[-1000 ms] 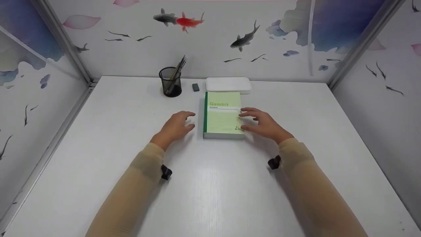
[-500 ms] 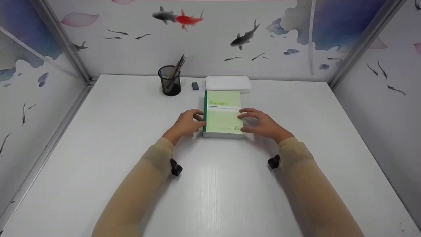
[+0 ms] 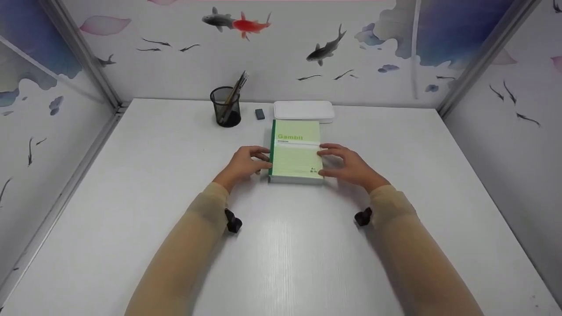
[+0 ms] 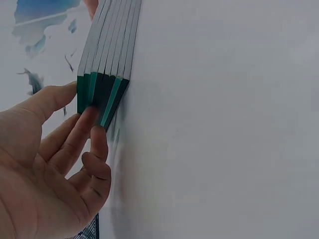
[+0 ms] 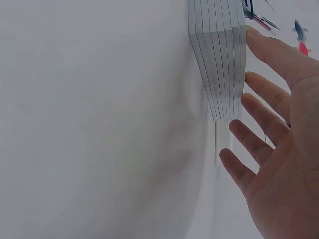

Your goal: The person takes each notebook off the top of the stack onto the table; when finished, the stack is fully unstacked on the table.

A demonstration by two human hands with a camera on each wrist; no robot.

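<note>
A stack of several notebooks (image 3: 296, 153) lies on the white table, its light green top cover printed "Gambit". In the left wrist view, green and dark spines (image 4: 102, 94) show along one side. My left hand (image 3: 243, 164) touches this spine side with thumb and fingertips, fingers loosely bent. On the opposite side, my right hand (image 3: 351, 166) has its fingers spread, thumb and fingertips at the page edges (image 5: 219, 59). Neither hand wraps round the stack. The right wrist view shows the lower fingers apart from it.
Behind the stack lies a white flat case (image 3: 304, 110). A small dark eraser-like block (image 3: 260, 114) sits left of the case, beside a black mesh pen cup (image 3: 226, 107) holding pens. Printed wall panels (image 3: 272, 66) enclose the table's back and sides.
My left hand has come in from the left and now touches the spine side of the notebooks. My right hand has stayed at the other side. The stack has hardly moved.
</note>
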